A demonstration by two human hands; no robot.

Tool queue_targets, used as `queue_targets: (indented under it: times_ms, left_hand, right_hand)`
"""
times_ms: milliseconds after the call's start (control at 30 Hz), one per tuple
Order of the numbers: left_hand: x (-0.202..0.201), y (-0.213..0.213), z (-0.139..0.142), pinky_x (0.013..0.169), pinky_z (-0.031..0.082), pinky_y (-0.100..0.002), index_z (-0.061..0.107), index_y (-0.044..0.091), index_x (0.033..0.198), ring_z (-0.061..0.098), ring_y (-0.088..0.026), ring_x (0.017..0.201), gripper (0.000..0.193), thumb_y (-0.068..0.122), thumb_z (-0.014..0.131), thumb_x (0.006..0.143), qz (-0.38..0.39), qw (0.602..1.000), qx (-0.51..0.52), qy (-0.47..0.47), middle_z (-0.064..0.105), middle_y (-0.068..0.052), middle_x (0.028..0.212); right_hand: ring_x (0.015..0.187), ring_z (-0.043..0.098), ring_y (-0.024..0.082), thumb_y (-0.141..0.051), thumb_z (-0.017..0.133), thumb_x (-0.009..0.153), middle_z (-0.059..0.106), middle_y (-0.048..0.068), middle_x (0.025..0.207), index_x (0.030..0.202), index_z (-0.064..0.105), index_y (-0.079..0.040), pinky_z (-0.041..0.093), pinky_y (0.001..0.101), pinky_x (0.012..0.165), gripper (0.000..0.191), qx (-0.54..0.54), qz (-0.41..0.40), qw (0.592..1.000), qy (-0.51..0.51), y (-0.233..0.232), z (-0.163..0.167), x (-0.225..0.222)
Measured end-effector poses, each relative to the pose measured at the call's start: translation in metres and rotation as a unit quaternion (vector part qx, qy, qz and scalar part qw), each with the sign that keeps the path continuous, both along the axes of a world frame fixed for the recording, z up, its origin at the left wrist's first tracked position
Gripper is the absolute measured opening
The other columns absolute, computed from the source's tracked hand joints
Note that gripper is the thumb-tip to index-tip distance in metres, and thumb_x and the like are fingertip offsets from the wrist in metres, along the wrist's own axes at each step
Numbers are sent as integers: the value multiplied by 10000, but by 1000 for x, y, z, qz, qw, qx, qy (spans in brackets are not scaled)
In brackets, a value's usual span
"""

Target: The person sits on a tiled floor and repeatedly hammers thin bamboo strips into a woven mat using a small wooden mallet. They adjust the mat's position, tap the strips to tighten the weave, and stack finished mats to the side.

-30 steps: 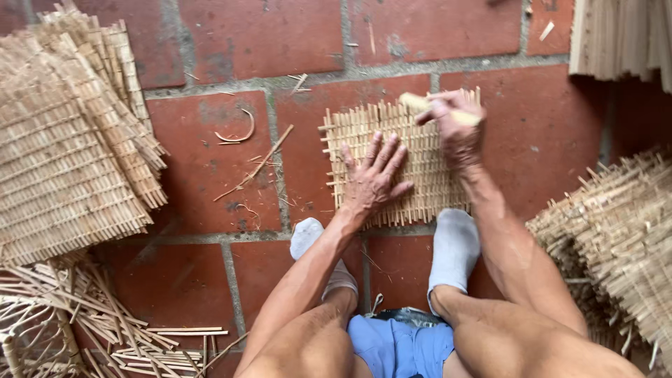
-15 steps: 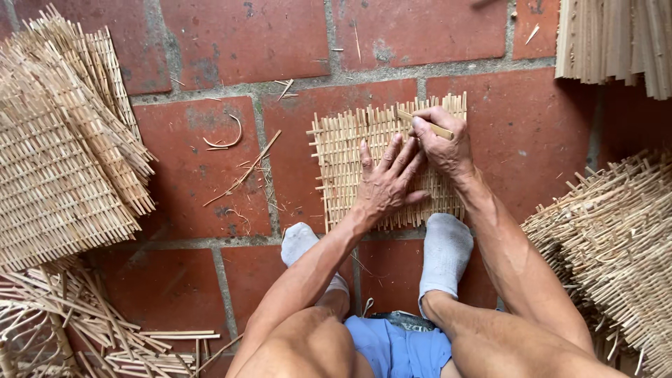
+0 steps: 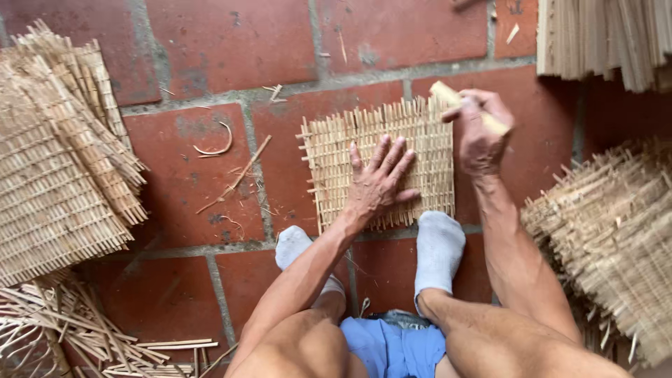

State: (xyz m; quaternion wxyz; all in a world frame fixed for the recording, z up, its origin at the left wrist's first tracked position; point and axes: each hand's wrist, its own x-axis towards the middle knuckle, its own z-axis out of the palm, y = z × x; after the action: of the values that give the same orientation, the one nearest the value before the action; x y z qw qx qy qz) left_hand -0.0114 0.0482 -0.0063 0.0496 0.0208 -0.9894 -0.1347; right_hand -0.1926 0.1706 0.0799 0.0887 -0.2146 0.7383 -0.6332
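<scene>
Mat (image 3: 381, 150) — woven bamboo, flat on the brick floor (image 3: 210, 42) just ahead of the feet, roughly square. Left hand (image 3: 378, 183): spread wide, palm down, pressing the mat's middle. Right hand (image 3: 481, 134): closed on a stick (image 3: 448, 94) at the mat's far right corner — nearer that edge. No containers; stacked mats (image 3: 52, 161) lie left.

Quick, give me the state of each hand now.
Left hand: open, flat on the woven bamboo mat.
Right hand: closed around a pale wooden stick.
</scene>
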Motion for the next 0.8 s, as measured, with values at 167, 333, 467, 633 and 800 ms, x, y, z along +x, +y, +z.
queue_targets:
  times_ms: [167, 333, 467, 633, 800]
  left_hand:
    - [-1, 10, 7, 1146, -3, -802, 451, 259, 1569, 198, -306, 1577, 883, 822, 466, 889, 15, 999, -21, -41, 269, -68, 1693]
    - [-14, 21, 1, 1177, 14, -759, 389, 298, 1591, 186, -337, 1568, 874, 820, 481, 895, -35, 998, 21, -51, 229, -129, 1700]
    - [-17, 20, -12, 1204, 13, -720, 343, 351, 1620, 166, -300, 1586, 834, 823, 454, 941, -69, 996, -4, -48, 196, -69, 1736]
    - [-20, 4, -15, 1213, 5, -699, 314, 375, 1637, 136, -321, 1595, 831, 842, 395, 954, -99, 993, -25, -52, 147, -74, 1741]
    - [-49, -37, -2, 1210, -45, -730, 296, 410, 1628, 71, -329, 1606, 800, 839, 365, 957, -61, 993, 5, -105, 92, -47, 1740]
  right_hand:
    - [796, 705, 161, -50, 595, 1100, 737, 120, 881, 1115, 662, 50, 574, 285, 733, 121, 78, -53, 995, 17, 45, 1, 6]
    - [851, 723, 162, -31, 609, 1076, 739, 122, 942, 1149, 652, 52, 600, 294, 769, 119, 39, -13, 999, -18, 36, -20, 11]
    - [768, 697, 157, -40, 595, 1078, 718, 98, 890, 1118, 675, 39, 588, 298, 643, 119, 116, -6, 993, -21, 37, -15, 6]
    - [621, 609, 194, -71, 635, 1099, 710, 127, 855, 1140, 711, 30, 468, 340, 472, 134, 245, -14, 968, 44, 72, 15, 29]
    - [966, 644, 224, -161, 648, 944, 596, 256, 1255, 1466, 426, 99, 563, 359, 836, 624, 155, 173, 971, 51, 110, 35, 95]
